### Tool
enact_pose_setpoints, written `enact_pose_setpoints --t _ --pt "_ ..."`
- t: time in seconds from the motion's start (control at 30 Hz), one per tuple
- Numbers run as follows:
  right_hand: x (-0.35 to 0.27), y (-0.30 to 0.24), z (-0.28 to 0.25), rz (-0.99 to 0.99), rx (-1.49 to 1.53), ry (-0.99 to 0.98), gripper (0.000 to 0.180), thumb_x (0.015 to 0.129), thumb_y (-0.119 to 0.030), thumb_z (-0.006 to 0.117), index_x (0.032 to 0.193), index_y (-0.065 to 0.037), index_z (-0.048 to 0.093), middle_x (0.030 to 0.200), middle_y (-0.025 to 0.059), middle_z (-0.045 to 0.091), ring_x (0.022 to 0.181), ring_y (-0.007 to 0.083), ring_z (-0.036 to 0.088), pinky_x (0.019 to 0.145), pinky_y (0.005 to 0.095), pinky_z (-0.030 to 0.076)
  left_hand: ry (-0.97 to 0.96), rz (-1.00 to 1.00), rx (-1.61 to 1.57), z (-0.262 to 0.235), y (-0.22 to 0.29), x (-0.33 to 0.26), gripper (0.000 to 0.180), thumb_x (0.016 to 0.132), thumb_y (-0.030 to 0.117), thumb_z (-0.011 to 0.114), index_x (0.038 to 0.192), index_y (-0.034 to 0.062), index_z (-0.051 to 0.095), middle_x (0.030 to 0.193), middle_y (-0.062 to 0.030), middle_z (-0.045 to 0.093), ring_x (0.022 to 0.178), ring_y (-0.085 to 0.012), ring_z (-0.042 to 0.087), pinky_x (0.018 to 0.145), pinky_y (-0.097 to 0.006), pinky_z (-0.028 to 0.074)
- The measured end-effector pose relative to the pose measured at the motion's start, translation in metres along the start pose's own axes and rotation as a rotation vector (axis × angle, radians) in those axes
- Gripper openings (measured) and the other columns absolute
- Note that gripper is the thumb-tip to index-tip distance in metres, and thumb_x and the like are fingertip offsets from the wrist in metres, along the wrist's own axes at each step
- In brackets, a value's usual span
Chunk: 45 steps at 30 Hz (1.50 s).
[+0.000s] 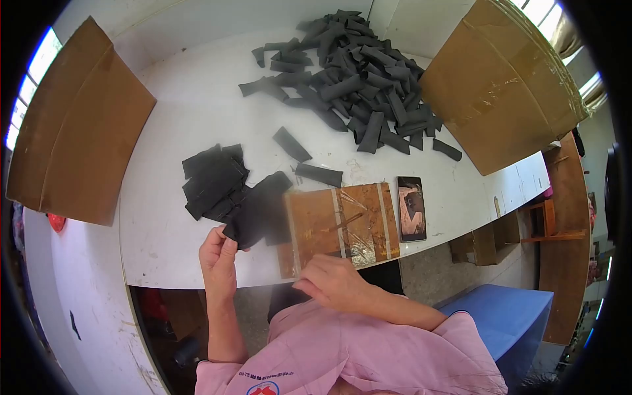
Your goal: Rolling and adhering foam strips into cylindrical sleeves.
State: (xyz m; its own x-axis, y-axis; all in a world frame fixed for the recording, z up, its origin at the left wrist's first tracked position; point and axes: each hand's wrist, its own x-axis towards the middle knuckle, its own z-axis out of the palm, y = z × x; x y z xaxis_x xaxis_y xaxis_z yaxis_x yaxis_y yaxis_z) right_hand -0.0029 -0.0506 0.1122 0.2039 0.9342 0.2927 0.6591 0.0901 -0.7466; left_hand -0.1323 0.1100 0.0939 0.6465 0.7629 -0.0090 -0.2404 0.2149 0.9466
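My left hand (220, 260) pinches the near end of a black fabric piece (253, 214) between thumb and fingers. The piece is smeared by motion and reaches up toward the left edge of a brown taped board (313, 227). Just beyond it lies a stack of flat black fabric pieces (210, 178). My right hand (336, 283) is curled closed at the board's near edge; whatever its fingers hold, if anything, is hidden. Two loose dark grey fabric pieces, one tilted (291, 143) and one nearly level (319, 174), lie beyond the board.
A large heap of dark grey tube-like fabric pieces (355, 85) covers the back right of the white table (191, 99). Cardboard panels stand at left (82, 131) and right (494, 85). A phone (411, 207) lies right of the board. A blue bin (503, 316) stands below right.
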Motion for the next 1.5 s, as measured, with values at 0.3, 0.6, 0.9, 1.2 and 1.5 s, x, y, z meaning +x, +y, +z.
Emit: enact_pose_setpoints --t 0.3,0.6,0.9,1.2,1.5 --pt "0.018 0.069 -0.099 0.178 -0.378 0.277 0.011 0.070 -0.007 0.058 0.080 -0.006 0.054 0.072 0.0098 0.051 0.070 0.0252 0.051 0.056 0.0341 0.041 0.137 0.185 0.607 0.009 -0.025 0.033 0.019 0.084 0.012 0.050 0.097 -0.0019 0.050 0.085 -0.0064 0.054 0.072 -0.0129 0.050 0.063 -0.023 0.041" --pt "0.071 0.208 -0.117 0.087 -0.991 0.182 0.036 0.060 -0.001 0.064 0.093 -0.015 0.061 0.123 0.0139 0.035 0.114 0.0334 0.031 0.090 0.0392 0.031 0.050 0.095 0.882 0.007 -0.037 -0.007 0.027 0.079 0.005 0.052 0.105 -0.0023 0.048 0.090 -0.0118 0.055 0.071 -0.0155 0.053 0.061 -0.026 0.043" --pt "0.081 0.149 -0.135 0.050 -0.011 0.443 0.022 0.074 -0.006 0.058 0.096 -0.006 0.060 0.092 0.0127 0.057 0.090 0.0203 0.052 0.077 0.0270 0.040 0.216 0.044 0.613 0.020 -0.017 -0.005 0.021 0.077 -0.001 0.052 0.097 -0.0027 0.051 0.080 -0.0086 0.057 0.068 -0.0124 0.054 0.061 -0.022 0.043" --pt "0.053 0.022 -0.139 0.181 0.328 0.233 0.041 0.077 -0.005 0.055 0.117 -0.004 0.045 0.083 0.0085 0.061 0.071 0.0100 0.054 0.070 0.0226 0.042 -0.225 0.498 0.561 0.146 0.065 0.057 0.026 0.073 0.002 0.055 0.099 0.0008 0.053 0.096 -0.0109 0.056 0.081 -0.0181 0.055 0.069 -0.026 0.043" --pt "0.026 0.020 -0.130 0.105 0.483 0.334 0.039 0.084 -0.014 0.051 0.119 0.000 0.042 0.090 0.0093 0.062 0.077 0.0101 0.054 0.072 0.0222 0.043 -0.009 0.156 -0.393 0.147 0.077 0.035 0.015 0.085 0.014 0.049 0.095 0.0036 0.052 0.086 -0.0103 0.060 0.077 -0.0206 0.059 0.067 -0.031 0.050"
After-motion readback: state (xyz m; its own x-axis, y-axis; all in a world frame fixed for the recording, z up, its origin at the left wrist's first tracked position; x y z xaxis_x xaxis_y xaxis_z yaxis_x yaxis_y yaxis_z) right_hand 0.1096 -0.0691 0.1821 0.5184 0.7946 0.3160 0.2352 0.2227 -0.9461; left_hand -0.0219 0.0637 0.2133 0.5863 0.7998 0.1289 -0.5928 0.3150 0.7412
